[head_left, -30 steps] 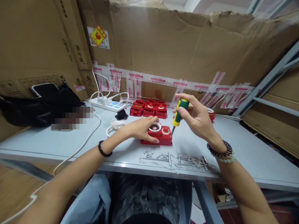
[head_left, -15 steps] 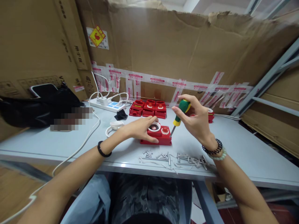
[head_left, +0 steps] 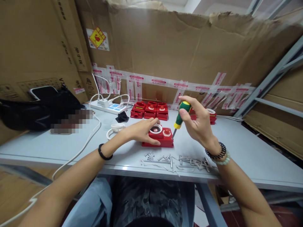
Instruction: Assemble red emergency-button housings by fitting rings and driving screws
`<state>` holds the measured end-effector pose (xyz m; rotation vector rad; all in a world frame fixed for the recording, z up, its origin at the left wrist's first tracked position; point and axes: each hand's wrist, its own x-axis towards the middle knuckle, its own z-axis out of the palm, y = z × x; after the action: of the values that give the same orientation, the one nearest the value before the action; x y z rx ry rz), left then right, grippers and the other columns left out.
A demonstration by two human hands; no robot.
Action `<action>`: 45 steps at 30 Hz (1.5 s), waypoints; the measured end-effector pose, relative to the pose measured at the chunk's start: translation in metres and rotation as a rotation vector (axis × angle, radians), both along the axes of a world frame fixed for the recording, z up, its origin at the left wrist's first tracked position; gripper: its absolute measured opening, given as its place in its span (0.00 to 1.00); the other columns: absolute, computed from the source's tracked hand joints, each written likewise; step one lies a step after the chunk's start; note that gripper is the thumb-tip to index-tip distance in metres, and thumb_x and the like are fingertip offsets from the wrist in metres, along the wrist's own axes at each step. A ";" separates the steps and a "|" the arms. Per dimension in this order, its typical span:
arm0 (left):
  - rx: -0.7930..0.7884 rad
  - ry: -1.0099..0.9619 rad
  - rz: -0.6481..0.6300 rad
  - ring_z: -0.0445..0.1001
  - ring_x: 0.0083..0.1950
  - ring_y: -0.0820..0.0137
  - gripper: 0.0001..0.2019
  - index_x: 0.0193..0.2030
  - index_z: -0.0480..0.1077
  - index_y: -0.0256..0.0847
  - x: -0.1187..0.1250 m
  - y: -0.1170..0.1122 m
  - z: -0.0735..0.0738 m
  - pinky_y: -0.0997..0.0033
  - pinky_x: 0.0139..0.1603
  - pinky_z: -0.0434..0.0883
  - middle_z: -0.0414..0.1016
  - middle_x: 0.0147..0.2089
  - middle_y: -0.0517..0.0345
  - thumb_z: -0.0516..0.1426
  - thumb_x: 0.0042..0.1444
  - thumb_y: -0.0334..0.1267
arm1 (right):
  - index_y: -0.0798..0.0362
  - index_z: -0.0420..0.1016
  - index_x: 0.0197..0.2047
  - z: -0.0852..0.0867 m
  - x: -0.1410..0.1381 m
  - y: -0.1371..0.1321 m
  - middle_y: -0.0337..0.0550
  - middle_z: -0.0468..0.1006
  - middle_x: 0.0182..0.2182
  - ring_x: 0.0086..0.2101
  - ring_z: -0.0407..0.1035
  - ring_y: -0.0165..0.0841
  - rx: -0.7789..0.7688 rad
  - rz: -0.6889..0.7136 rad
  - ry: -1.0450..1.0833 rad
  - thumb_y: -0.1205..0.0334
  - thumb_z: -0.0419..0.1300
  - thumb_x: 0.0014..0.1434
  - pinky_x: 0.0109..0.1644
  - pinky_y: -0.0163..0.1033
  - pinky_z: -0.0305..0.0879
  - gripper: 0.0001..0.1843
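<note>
A red device box (head_left: 163, 142), fitted with a white ring (head_left: 160, 130) and a small red dome (head_left: 167, 131), lies flat on a pale grey table (head_left: 246, 142) in front of a seated person; left and right here are that person's own.

The left hand (head_left: 145, 131) holds the left end of the box, thumb along its front face and fingers reaching over the top beside the ring. The right hand (head_left: 197, 121) is closed firmly around the green and yellow handle of a screwdriver (head_left: 181, 115), which slants down to the right front corner of the box. Its tip appears to touch there; whether it sits on a screw is too small to tell.

Just in front of the box are loose silver screws (head_left: 150, 155) and a metal rod (head_left: 156, 161). In front and to the right of it, more metal rods lie tangled with pale string (head_left: 196, 162).

Beyond the box stands a row of three similar red housings (head_left: 151, 110); another red unit (head_left: 212, 119) is beyond it to the right, partly hidden by the right hand. To the left of the box are a coiled white cable (head_left: 117, 127), a crumpled black piece (head_left: 122, 117), a white power strip (head_left: 118, 109) and, farthest away, a black bag (head_left: 38, 112). A taped cardboard sheet (head_left: 153, 44) rises behind the box.
</note>
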<state>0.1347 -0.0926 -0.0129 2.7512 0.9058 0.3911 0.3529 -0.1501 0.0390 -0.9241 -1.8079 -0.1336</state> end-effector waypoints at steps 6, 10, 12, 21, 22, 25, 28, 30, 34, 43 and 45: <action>-0.002 0.005 0.000 0.71 0.50 0.57 0.36 0.54 0.57 0.42 0.000 0.000 0.000 0.63 0.46 0.67 0.69 0.52 0.48 0.58 0.45 0.64 | 0.47 0.70 0.48 0.000 0.000 0.000 0.37 0.72 0.32 0.28 0.67 0.28 -0.103 0.123 0.065 0.56 0.58 0.58 0.29 0.34 0.66 0.14; -0.004 0.008 0.006 0.71 0.50 0.56 0.36 0.54 0.57 0.41 0.001 -0.002 0.002 0.63 0.46 0.67 0.68 0.54 0.46 0.58 0.45 0.64 | 0.49 0.72 0.43 -0.001 0.000 -0.001 0.37 0.70 0.30 0.27 0.65 0.27 0.010 0.011 0.060 0.56 0.60 0.57 0.31 0.35 0.65 0.11; -0.006 0.014 0.010 0.70 0.52 0.55 0.36 0.54 0.58 0.40 0.001 -0.002 0.002 0.63 0.46 0.67 0.67 0.55 0.45 0.58 0.46 0.63 | 0.49 0.70 0.49 -0.001 0.002 -0.001 0.38 0.72 0.32 0.31 0.68 0.30 -0.078 0.127 0.059 0.55 0.53 0.62 0.35 0.37 0.68 0.14; -0.009 0.003 0.010 0.69 0.54 0.53 0.39 0.56 0.57 0.40 0.001 0.000 0.000 0.62 0.47 0.68 0.67 0.56 0.45 0.58 0.44 0.65 | 0.49 0.72 0.39 0.001 0.002 -0.001 0.35 0.70 0.28 0.24 0.61 0.26 0.015 -0.051 0.032 0.56 0.60 0.56 0.28 0.34 0.61 0.09; -0.009 0.004 0.011 0.69 0.54 0.53 0.39 0.56 0.57 0.40 0.001 0.000 0.000 0.62 0.47 0.68 0.67 0.56 0.45 0.58 0.44 0.65 | 0.48 0.71 0.43 0.002 0.003 -0.001 0.36 0.71 0.30 0.26 0.63 0.27 -0.018 -0.012 0.023 0.56 0.57 0.59 0.29 0.35 0.62 0.10; -0.008 0.006 0.006 0.69 0.55 0.54 0.39 0.56 0.57 0.40 0.001 -0.001 0.000 0.62 0.48 0.67 0.67 0.56 0.45 0.58 0.45 0.64 | 0.47 0.66 0.54 0.002 0.006 0.000 0.39 0.74 0.37 0.33 0.69 0.29 -0.183 0.228 0.027 0.57 0.48 0.64 0.34 0.36 0.66 0.17; -0.008 0.008 0.006 0.69 0.55 0.54 0.39 0.56 0.56 0.41 0.001 -0.001 0.001 0.63 0.49 0.67 0.67 0.57 0.45 0.58 0.45 0.64 | 0.49 0.68 0.51 0.002 0.004 0.000 0.36 0.72 0.29 0.27 0.67 0.27 -0.165 0.211 0.039 0.56 0.54 0.61 0.28 0.34 0.64 0.15; -0.009 0.012 0.008 0.69 0.55 0.54 0.39 0.56 0.57 0.40 0.001 -0.002 0.001 0.63 0.49 0.67 0.67 0.57 0.45 0.58 0.45 0.64 | 0.49 0.72 0.45 0.001 0.002 0.000 0.33 0.69 0.24 0.22 0.61 0.25 -0.047 0.050 0.032 0.56 0.61 0.56 0.26 0.33 0.61 0.13; -0.010 0.015 0.014 0.69 0.55 0.54 0.39 0.57 0.56 0.40 0.001 -0.002 0.002 0.63 0.50 0.67 0.66 0.58 0.44 0.58 0.45 0.64 | 0.47 0.68 0.53 0.003 0.005 -0.001 0.37 0.73 0.31 0.28 0.67 0.28 -0.123 0.082 -0.001 0.55 0.55 0.61 0.32 0.35 0.66 0.17; -0.001 0.017 0.019 0.69 0.55 0.53 0.39 0.56 0.57 0.40 0.001 -0.001 0.001 0.63 0.48 0.68 0.66 0.58 0.44 0.58 0.45 0.64 | 0.51 0.71 0.39 0.000 0.001 0.001 0.33 0.67 0.23 0.22 0.60 0.25 0.012 -0.086 0.026 0.56 0.64 0.53 0.26 0.33 0.59 0.11; 0.002 0.019 0.018 0.69 0.55 0.54 0.38 0.56 0.57 0.40 0.001 -0.002 0.002 0.63 0.48 0.68 0.66 0.58 0.44 0.58 0.45 0.64 | 0.50 0.71 0.44 0.001 0.003 0.001 0.35 0.70 0.27 0.25 0.64 0.26 -0.038 -0.042 0.005 0.56 0.59 0.58 0.30 0.34 0.63 0.12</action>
<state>0.1355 -0.0947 -0.0113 2.7545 0.9353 0.3700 0.3556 -0.1491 0.0398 -0.9889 -1.7922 -0.1233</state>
